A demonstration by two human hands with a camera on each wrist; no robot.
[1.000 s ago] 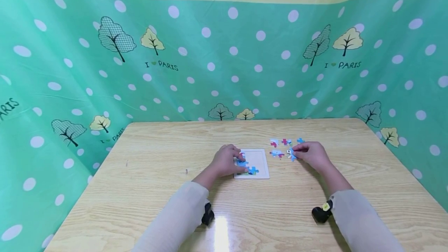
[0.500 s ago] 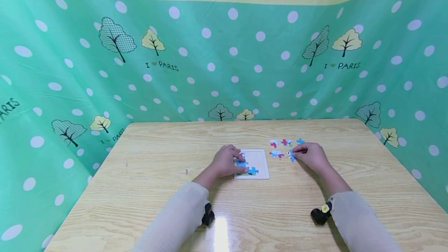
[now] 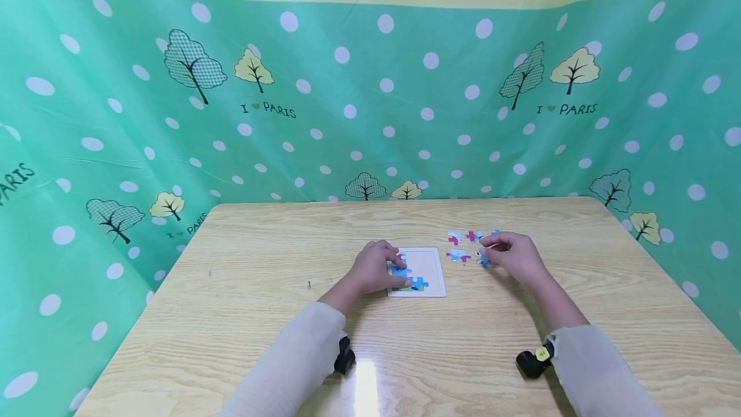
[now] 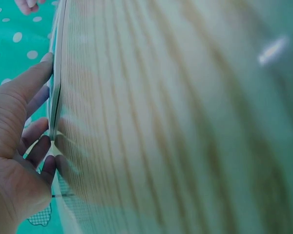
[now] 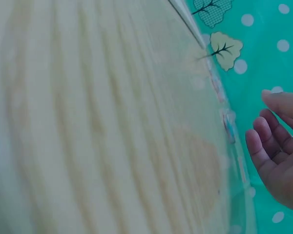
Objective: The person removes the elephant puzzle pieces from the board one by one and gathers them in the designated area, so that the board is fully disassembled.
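Note:
My left hand [image 3: 370,267] rests over the left side of a white puzzle tray [image 3: 437,272], thumb and fingers spread and touching it. Blue jigsaw pieces [image 3: 418,283] lie along the tray's left and lower part, partly hidden by the hand. The left wrist view shows the tray [image 4: 57,73] edge-on beside the fingers. To the right, my right hand [image 3: 515,256] hovers over a blue jigsaw piece [image 3: 483,259], thumb and index finger slightly apart. Its fingers are loosely bent in the right wrist view, with no piece visible between them.
Beyond the tray's right edge lie more loose pieces: a white and red one [image 3: 454,237], a red one [image 3: 473,235], a blue and red one [image 3: 459,256] and a partly hidden blue one [image 3: 495,232]. They rest on a wooden table [image 3: 260,243] before a green dotted curtain [image 3: 324,114].
The right hand's fingertips have parted and risen slightly over the blue piece, now covering more of the far blue piece. The left hand has stayed in place.

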